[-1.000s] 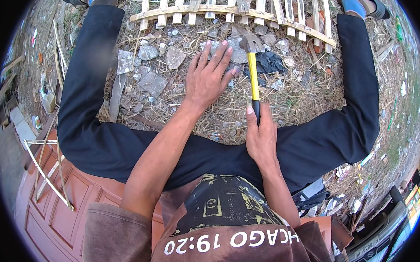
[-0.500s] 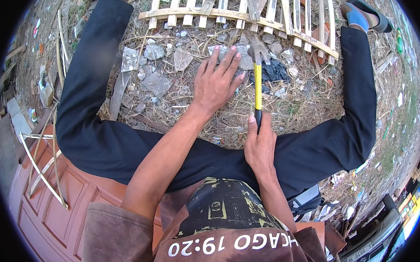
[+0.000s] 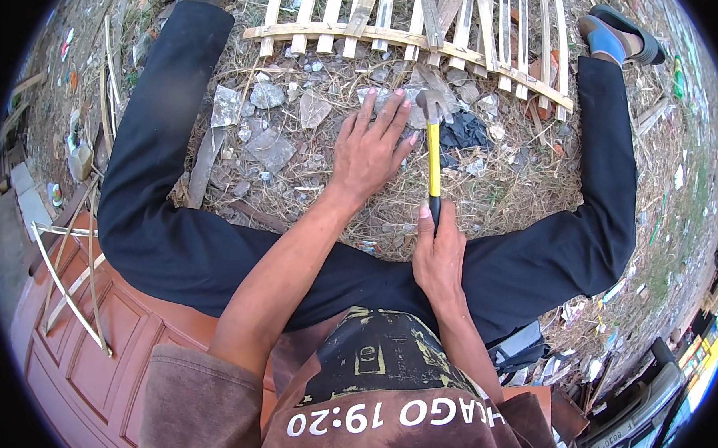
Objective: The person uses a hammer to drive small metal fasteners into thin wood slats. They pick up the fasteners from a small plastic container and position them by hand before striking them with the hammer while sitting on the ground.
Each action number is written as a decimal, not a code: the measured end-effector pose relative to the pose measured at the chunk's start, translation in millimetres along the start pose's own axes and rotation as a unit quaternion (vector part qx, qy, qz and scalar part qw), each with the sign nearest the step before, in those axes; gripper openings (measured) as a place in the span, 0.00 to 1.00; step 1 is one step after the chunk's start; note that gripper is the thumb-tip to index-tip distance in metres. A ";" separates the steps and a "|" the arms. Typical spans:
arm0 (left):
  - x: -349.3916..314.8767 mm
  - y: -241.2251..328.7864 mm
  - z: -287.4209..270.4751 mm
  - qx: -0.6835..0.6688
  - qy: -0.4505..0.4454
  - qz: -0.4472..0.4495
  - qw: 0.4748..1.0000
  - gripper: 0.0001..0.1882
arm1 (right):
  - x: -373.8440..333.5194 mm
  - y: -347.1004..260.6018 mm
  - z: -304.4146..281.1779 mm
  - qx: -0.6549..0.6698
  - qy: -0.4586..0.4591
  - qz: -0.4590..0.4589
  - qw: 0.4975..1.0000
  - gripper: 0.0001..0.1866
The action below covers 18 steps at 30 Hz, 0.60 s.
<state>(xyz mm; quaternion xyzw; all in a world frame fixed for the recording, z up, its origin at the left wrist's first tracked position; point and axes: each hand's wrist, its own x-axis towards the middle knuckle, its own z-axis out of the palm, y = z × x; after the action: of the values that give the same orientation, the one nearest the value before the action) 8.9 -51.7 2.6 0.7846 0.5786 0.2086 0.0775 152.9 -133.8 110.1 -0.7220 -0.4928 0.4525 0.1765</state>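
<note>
My right hand (image 3: 439,255) is wrapped round the black grip of a claw hammer (image 3: 435,159) with a yellow shaft. The hammer points away from me, and its metal head is over the rubble at the middle. Just left of it, my left hand (image 3: 370,156) lies palm down with fingers stretched and somewhat apart. Its fingertips reach a flat grey stone (image 3: 388,97); whether they press on it I cannot tell. Beyond both hands, a frame of thin wooden slats (image 3: 367,34) on a curved-looking crosspiece lies on the ground.
Scrap of black plastic (image 3: 465,131) lies right of the hammer head. Broken stones (image 3: 270,144) and dry grass surround the hands. My legs in dark trousers (image 3: 156,103) spread to both sides. A reddish-brown panelled door (image 3: 115,309) and loose wooden strips (image 3: 67,295) are at the lower left.
The hammer head has shifted slightly left and nearer to me, with my right hand moving a little the same way. My left hand has stayed nearly in place, still spread.
</note>
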 end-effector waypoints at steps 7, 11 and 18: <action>1.1 0.8 1.0 -0.006 0.003 0.001 1.000 0.30 | 2.7 1.5 -0.3 -0.016 -0.002 -0.011 1.000 0.10; 0.0 2.6 0.5 -0.005 -0.008 -0.004 1.000 0.31 | -2.9 -5.0 -4.9 -0.013 0.029 -0.039 0.999 0.12; 0.0 3.6 0.3 0.015 -0.031 -0.003 0.999 0.32 | 1.9 2.6 -2.6 -0.027 0.016 -0.003 1.000 0.12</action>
<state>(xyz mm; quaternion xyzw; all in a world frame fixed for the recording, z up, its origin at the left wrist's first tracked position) 12.1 -52.7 3.6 0.7902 0.5810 0.1758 0.0842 156.8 -132.9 108.7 -0.7323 -0.5039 0.4271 0.1657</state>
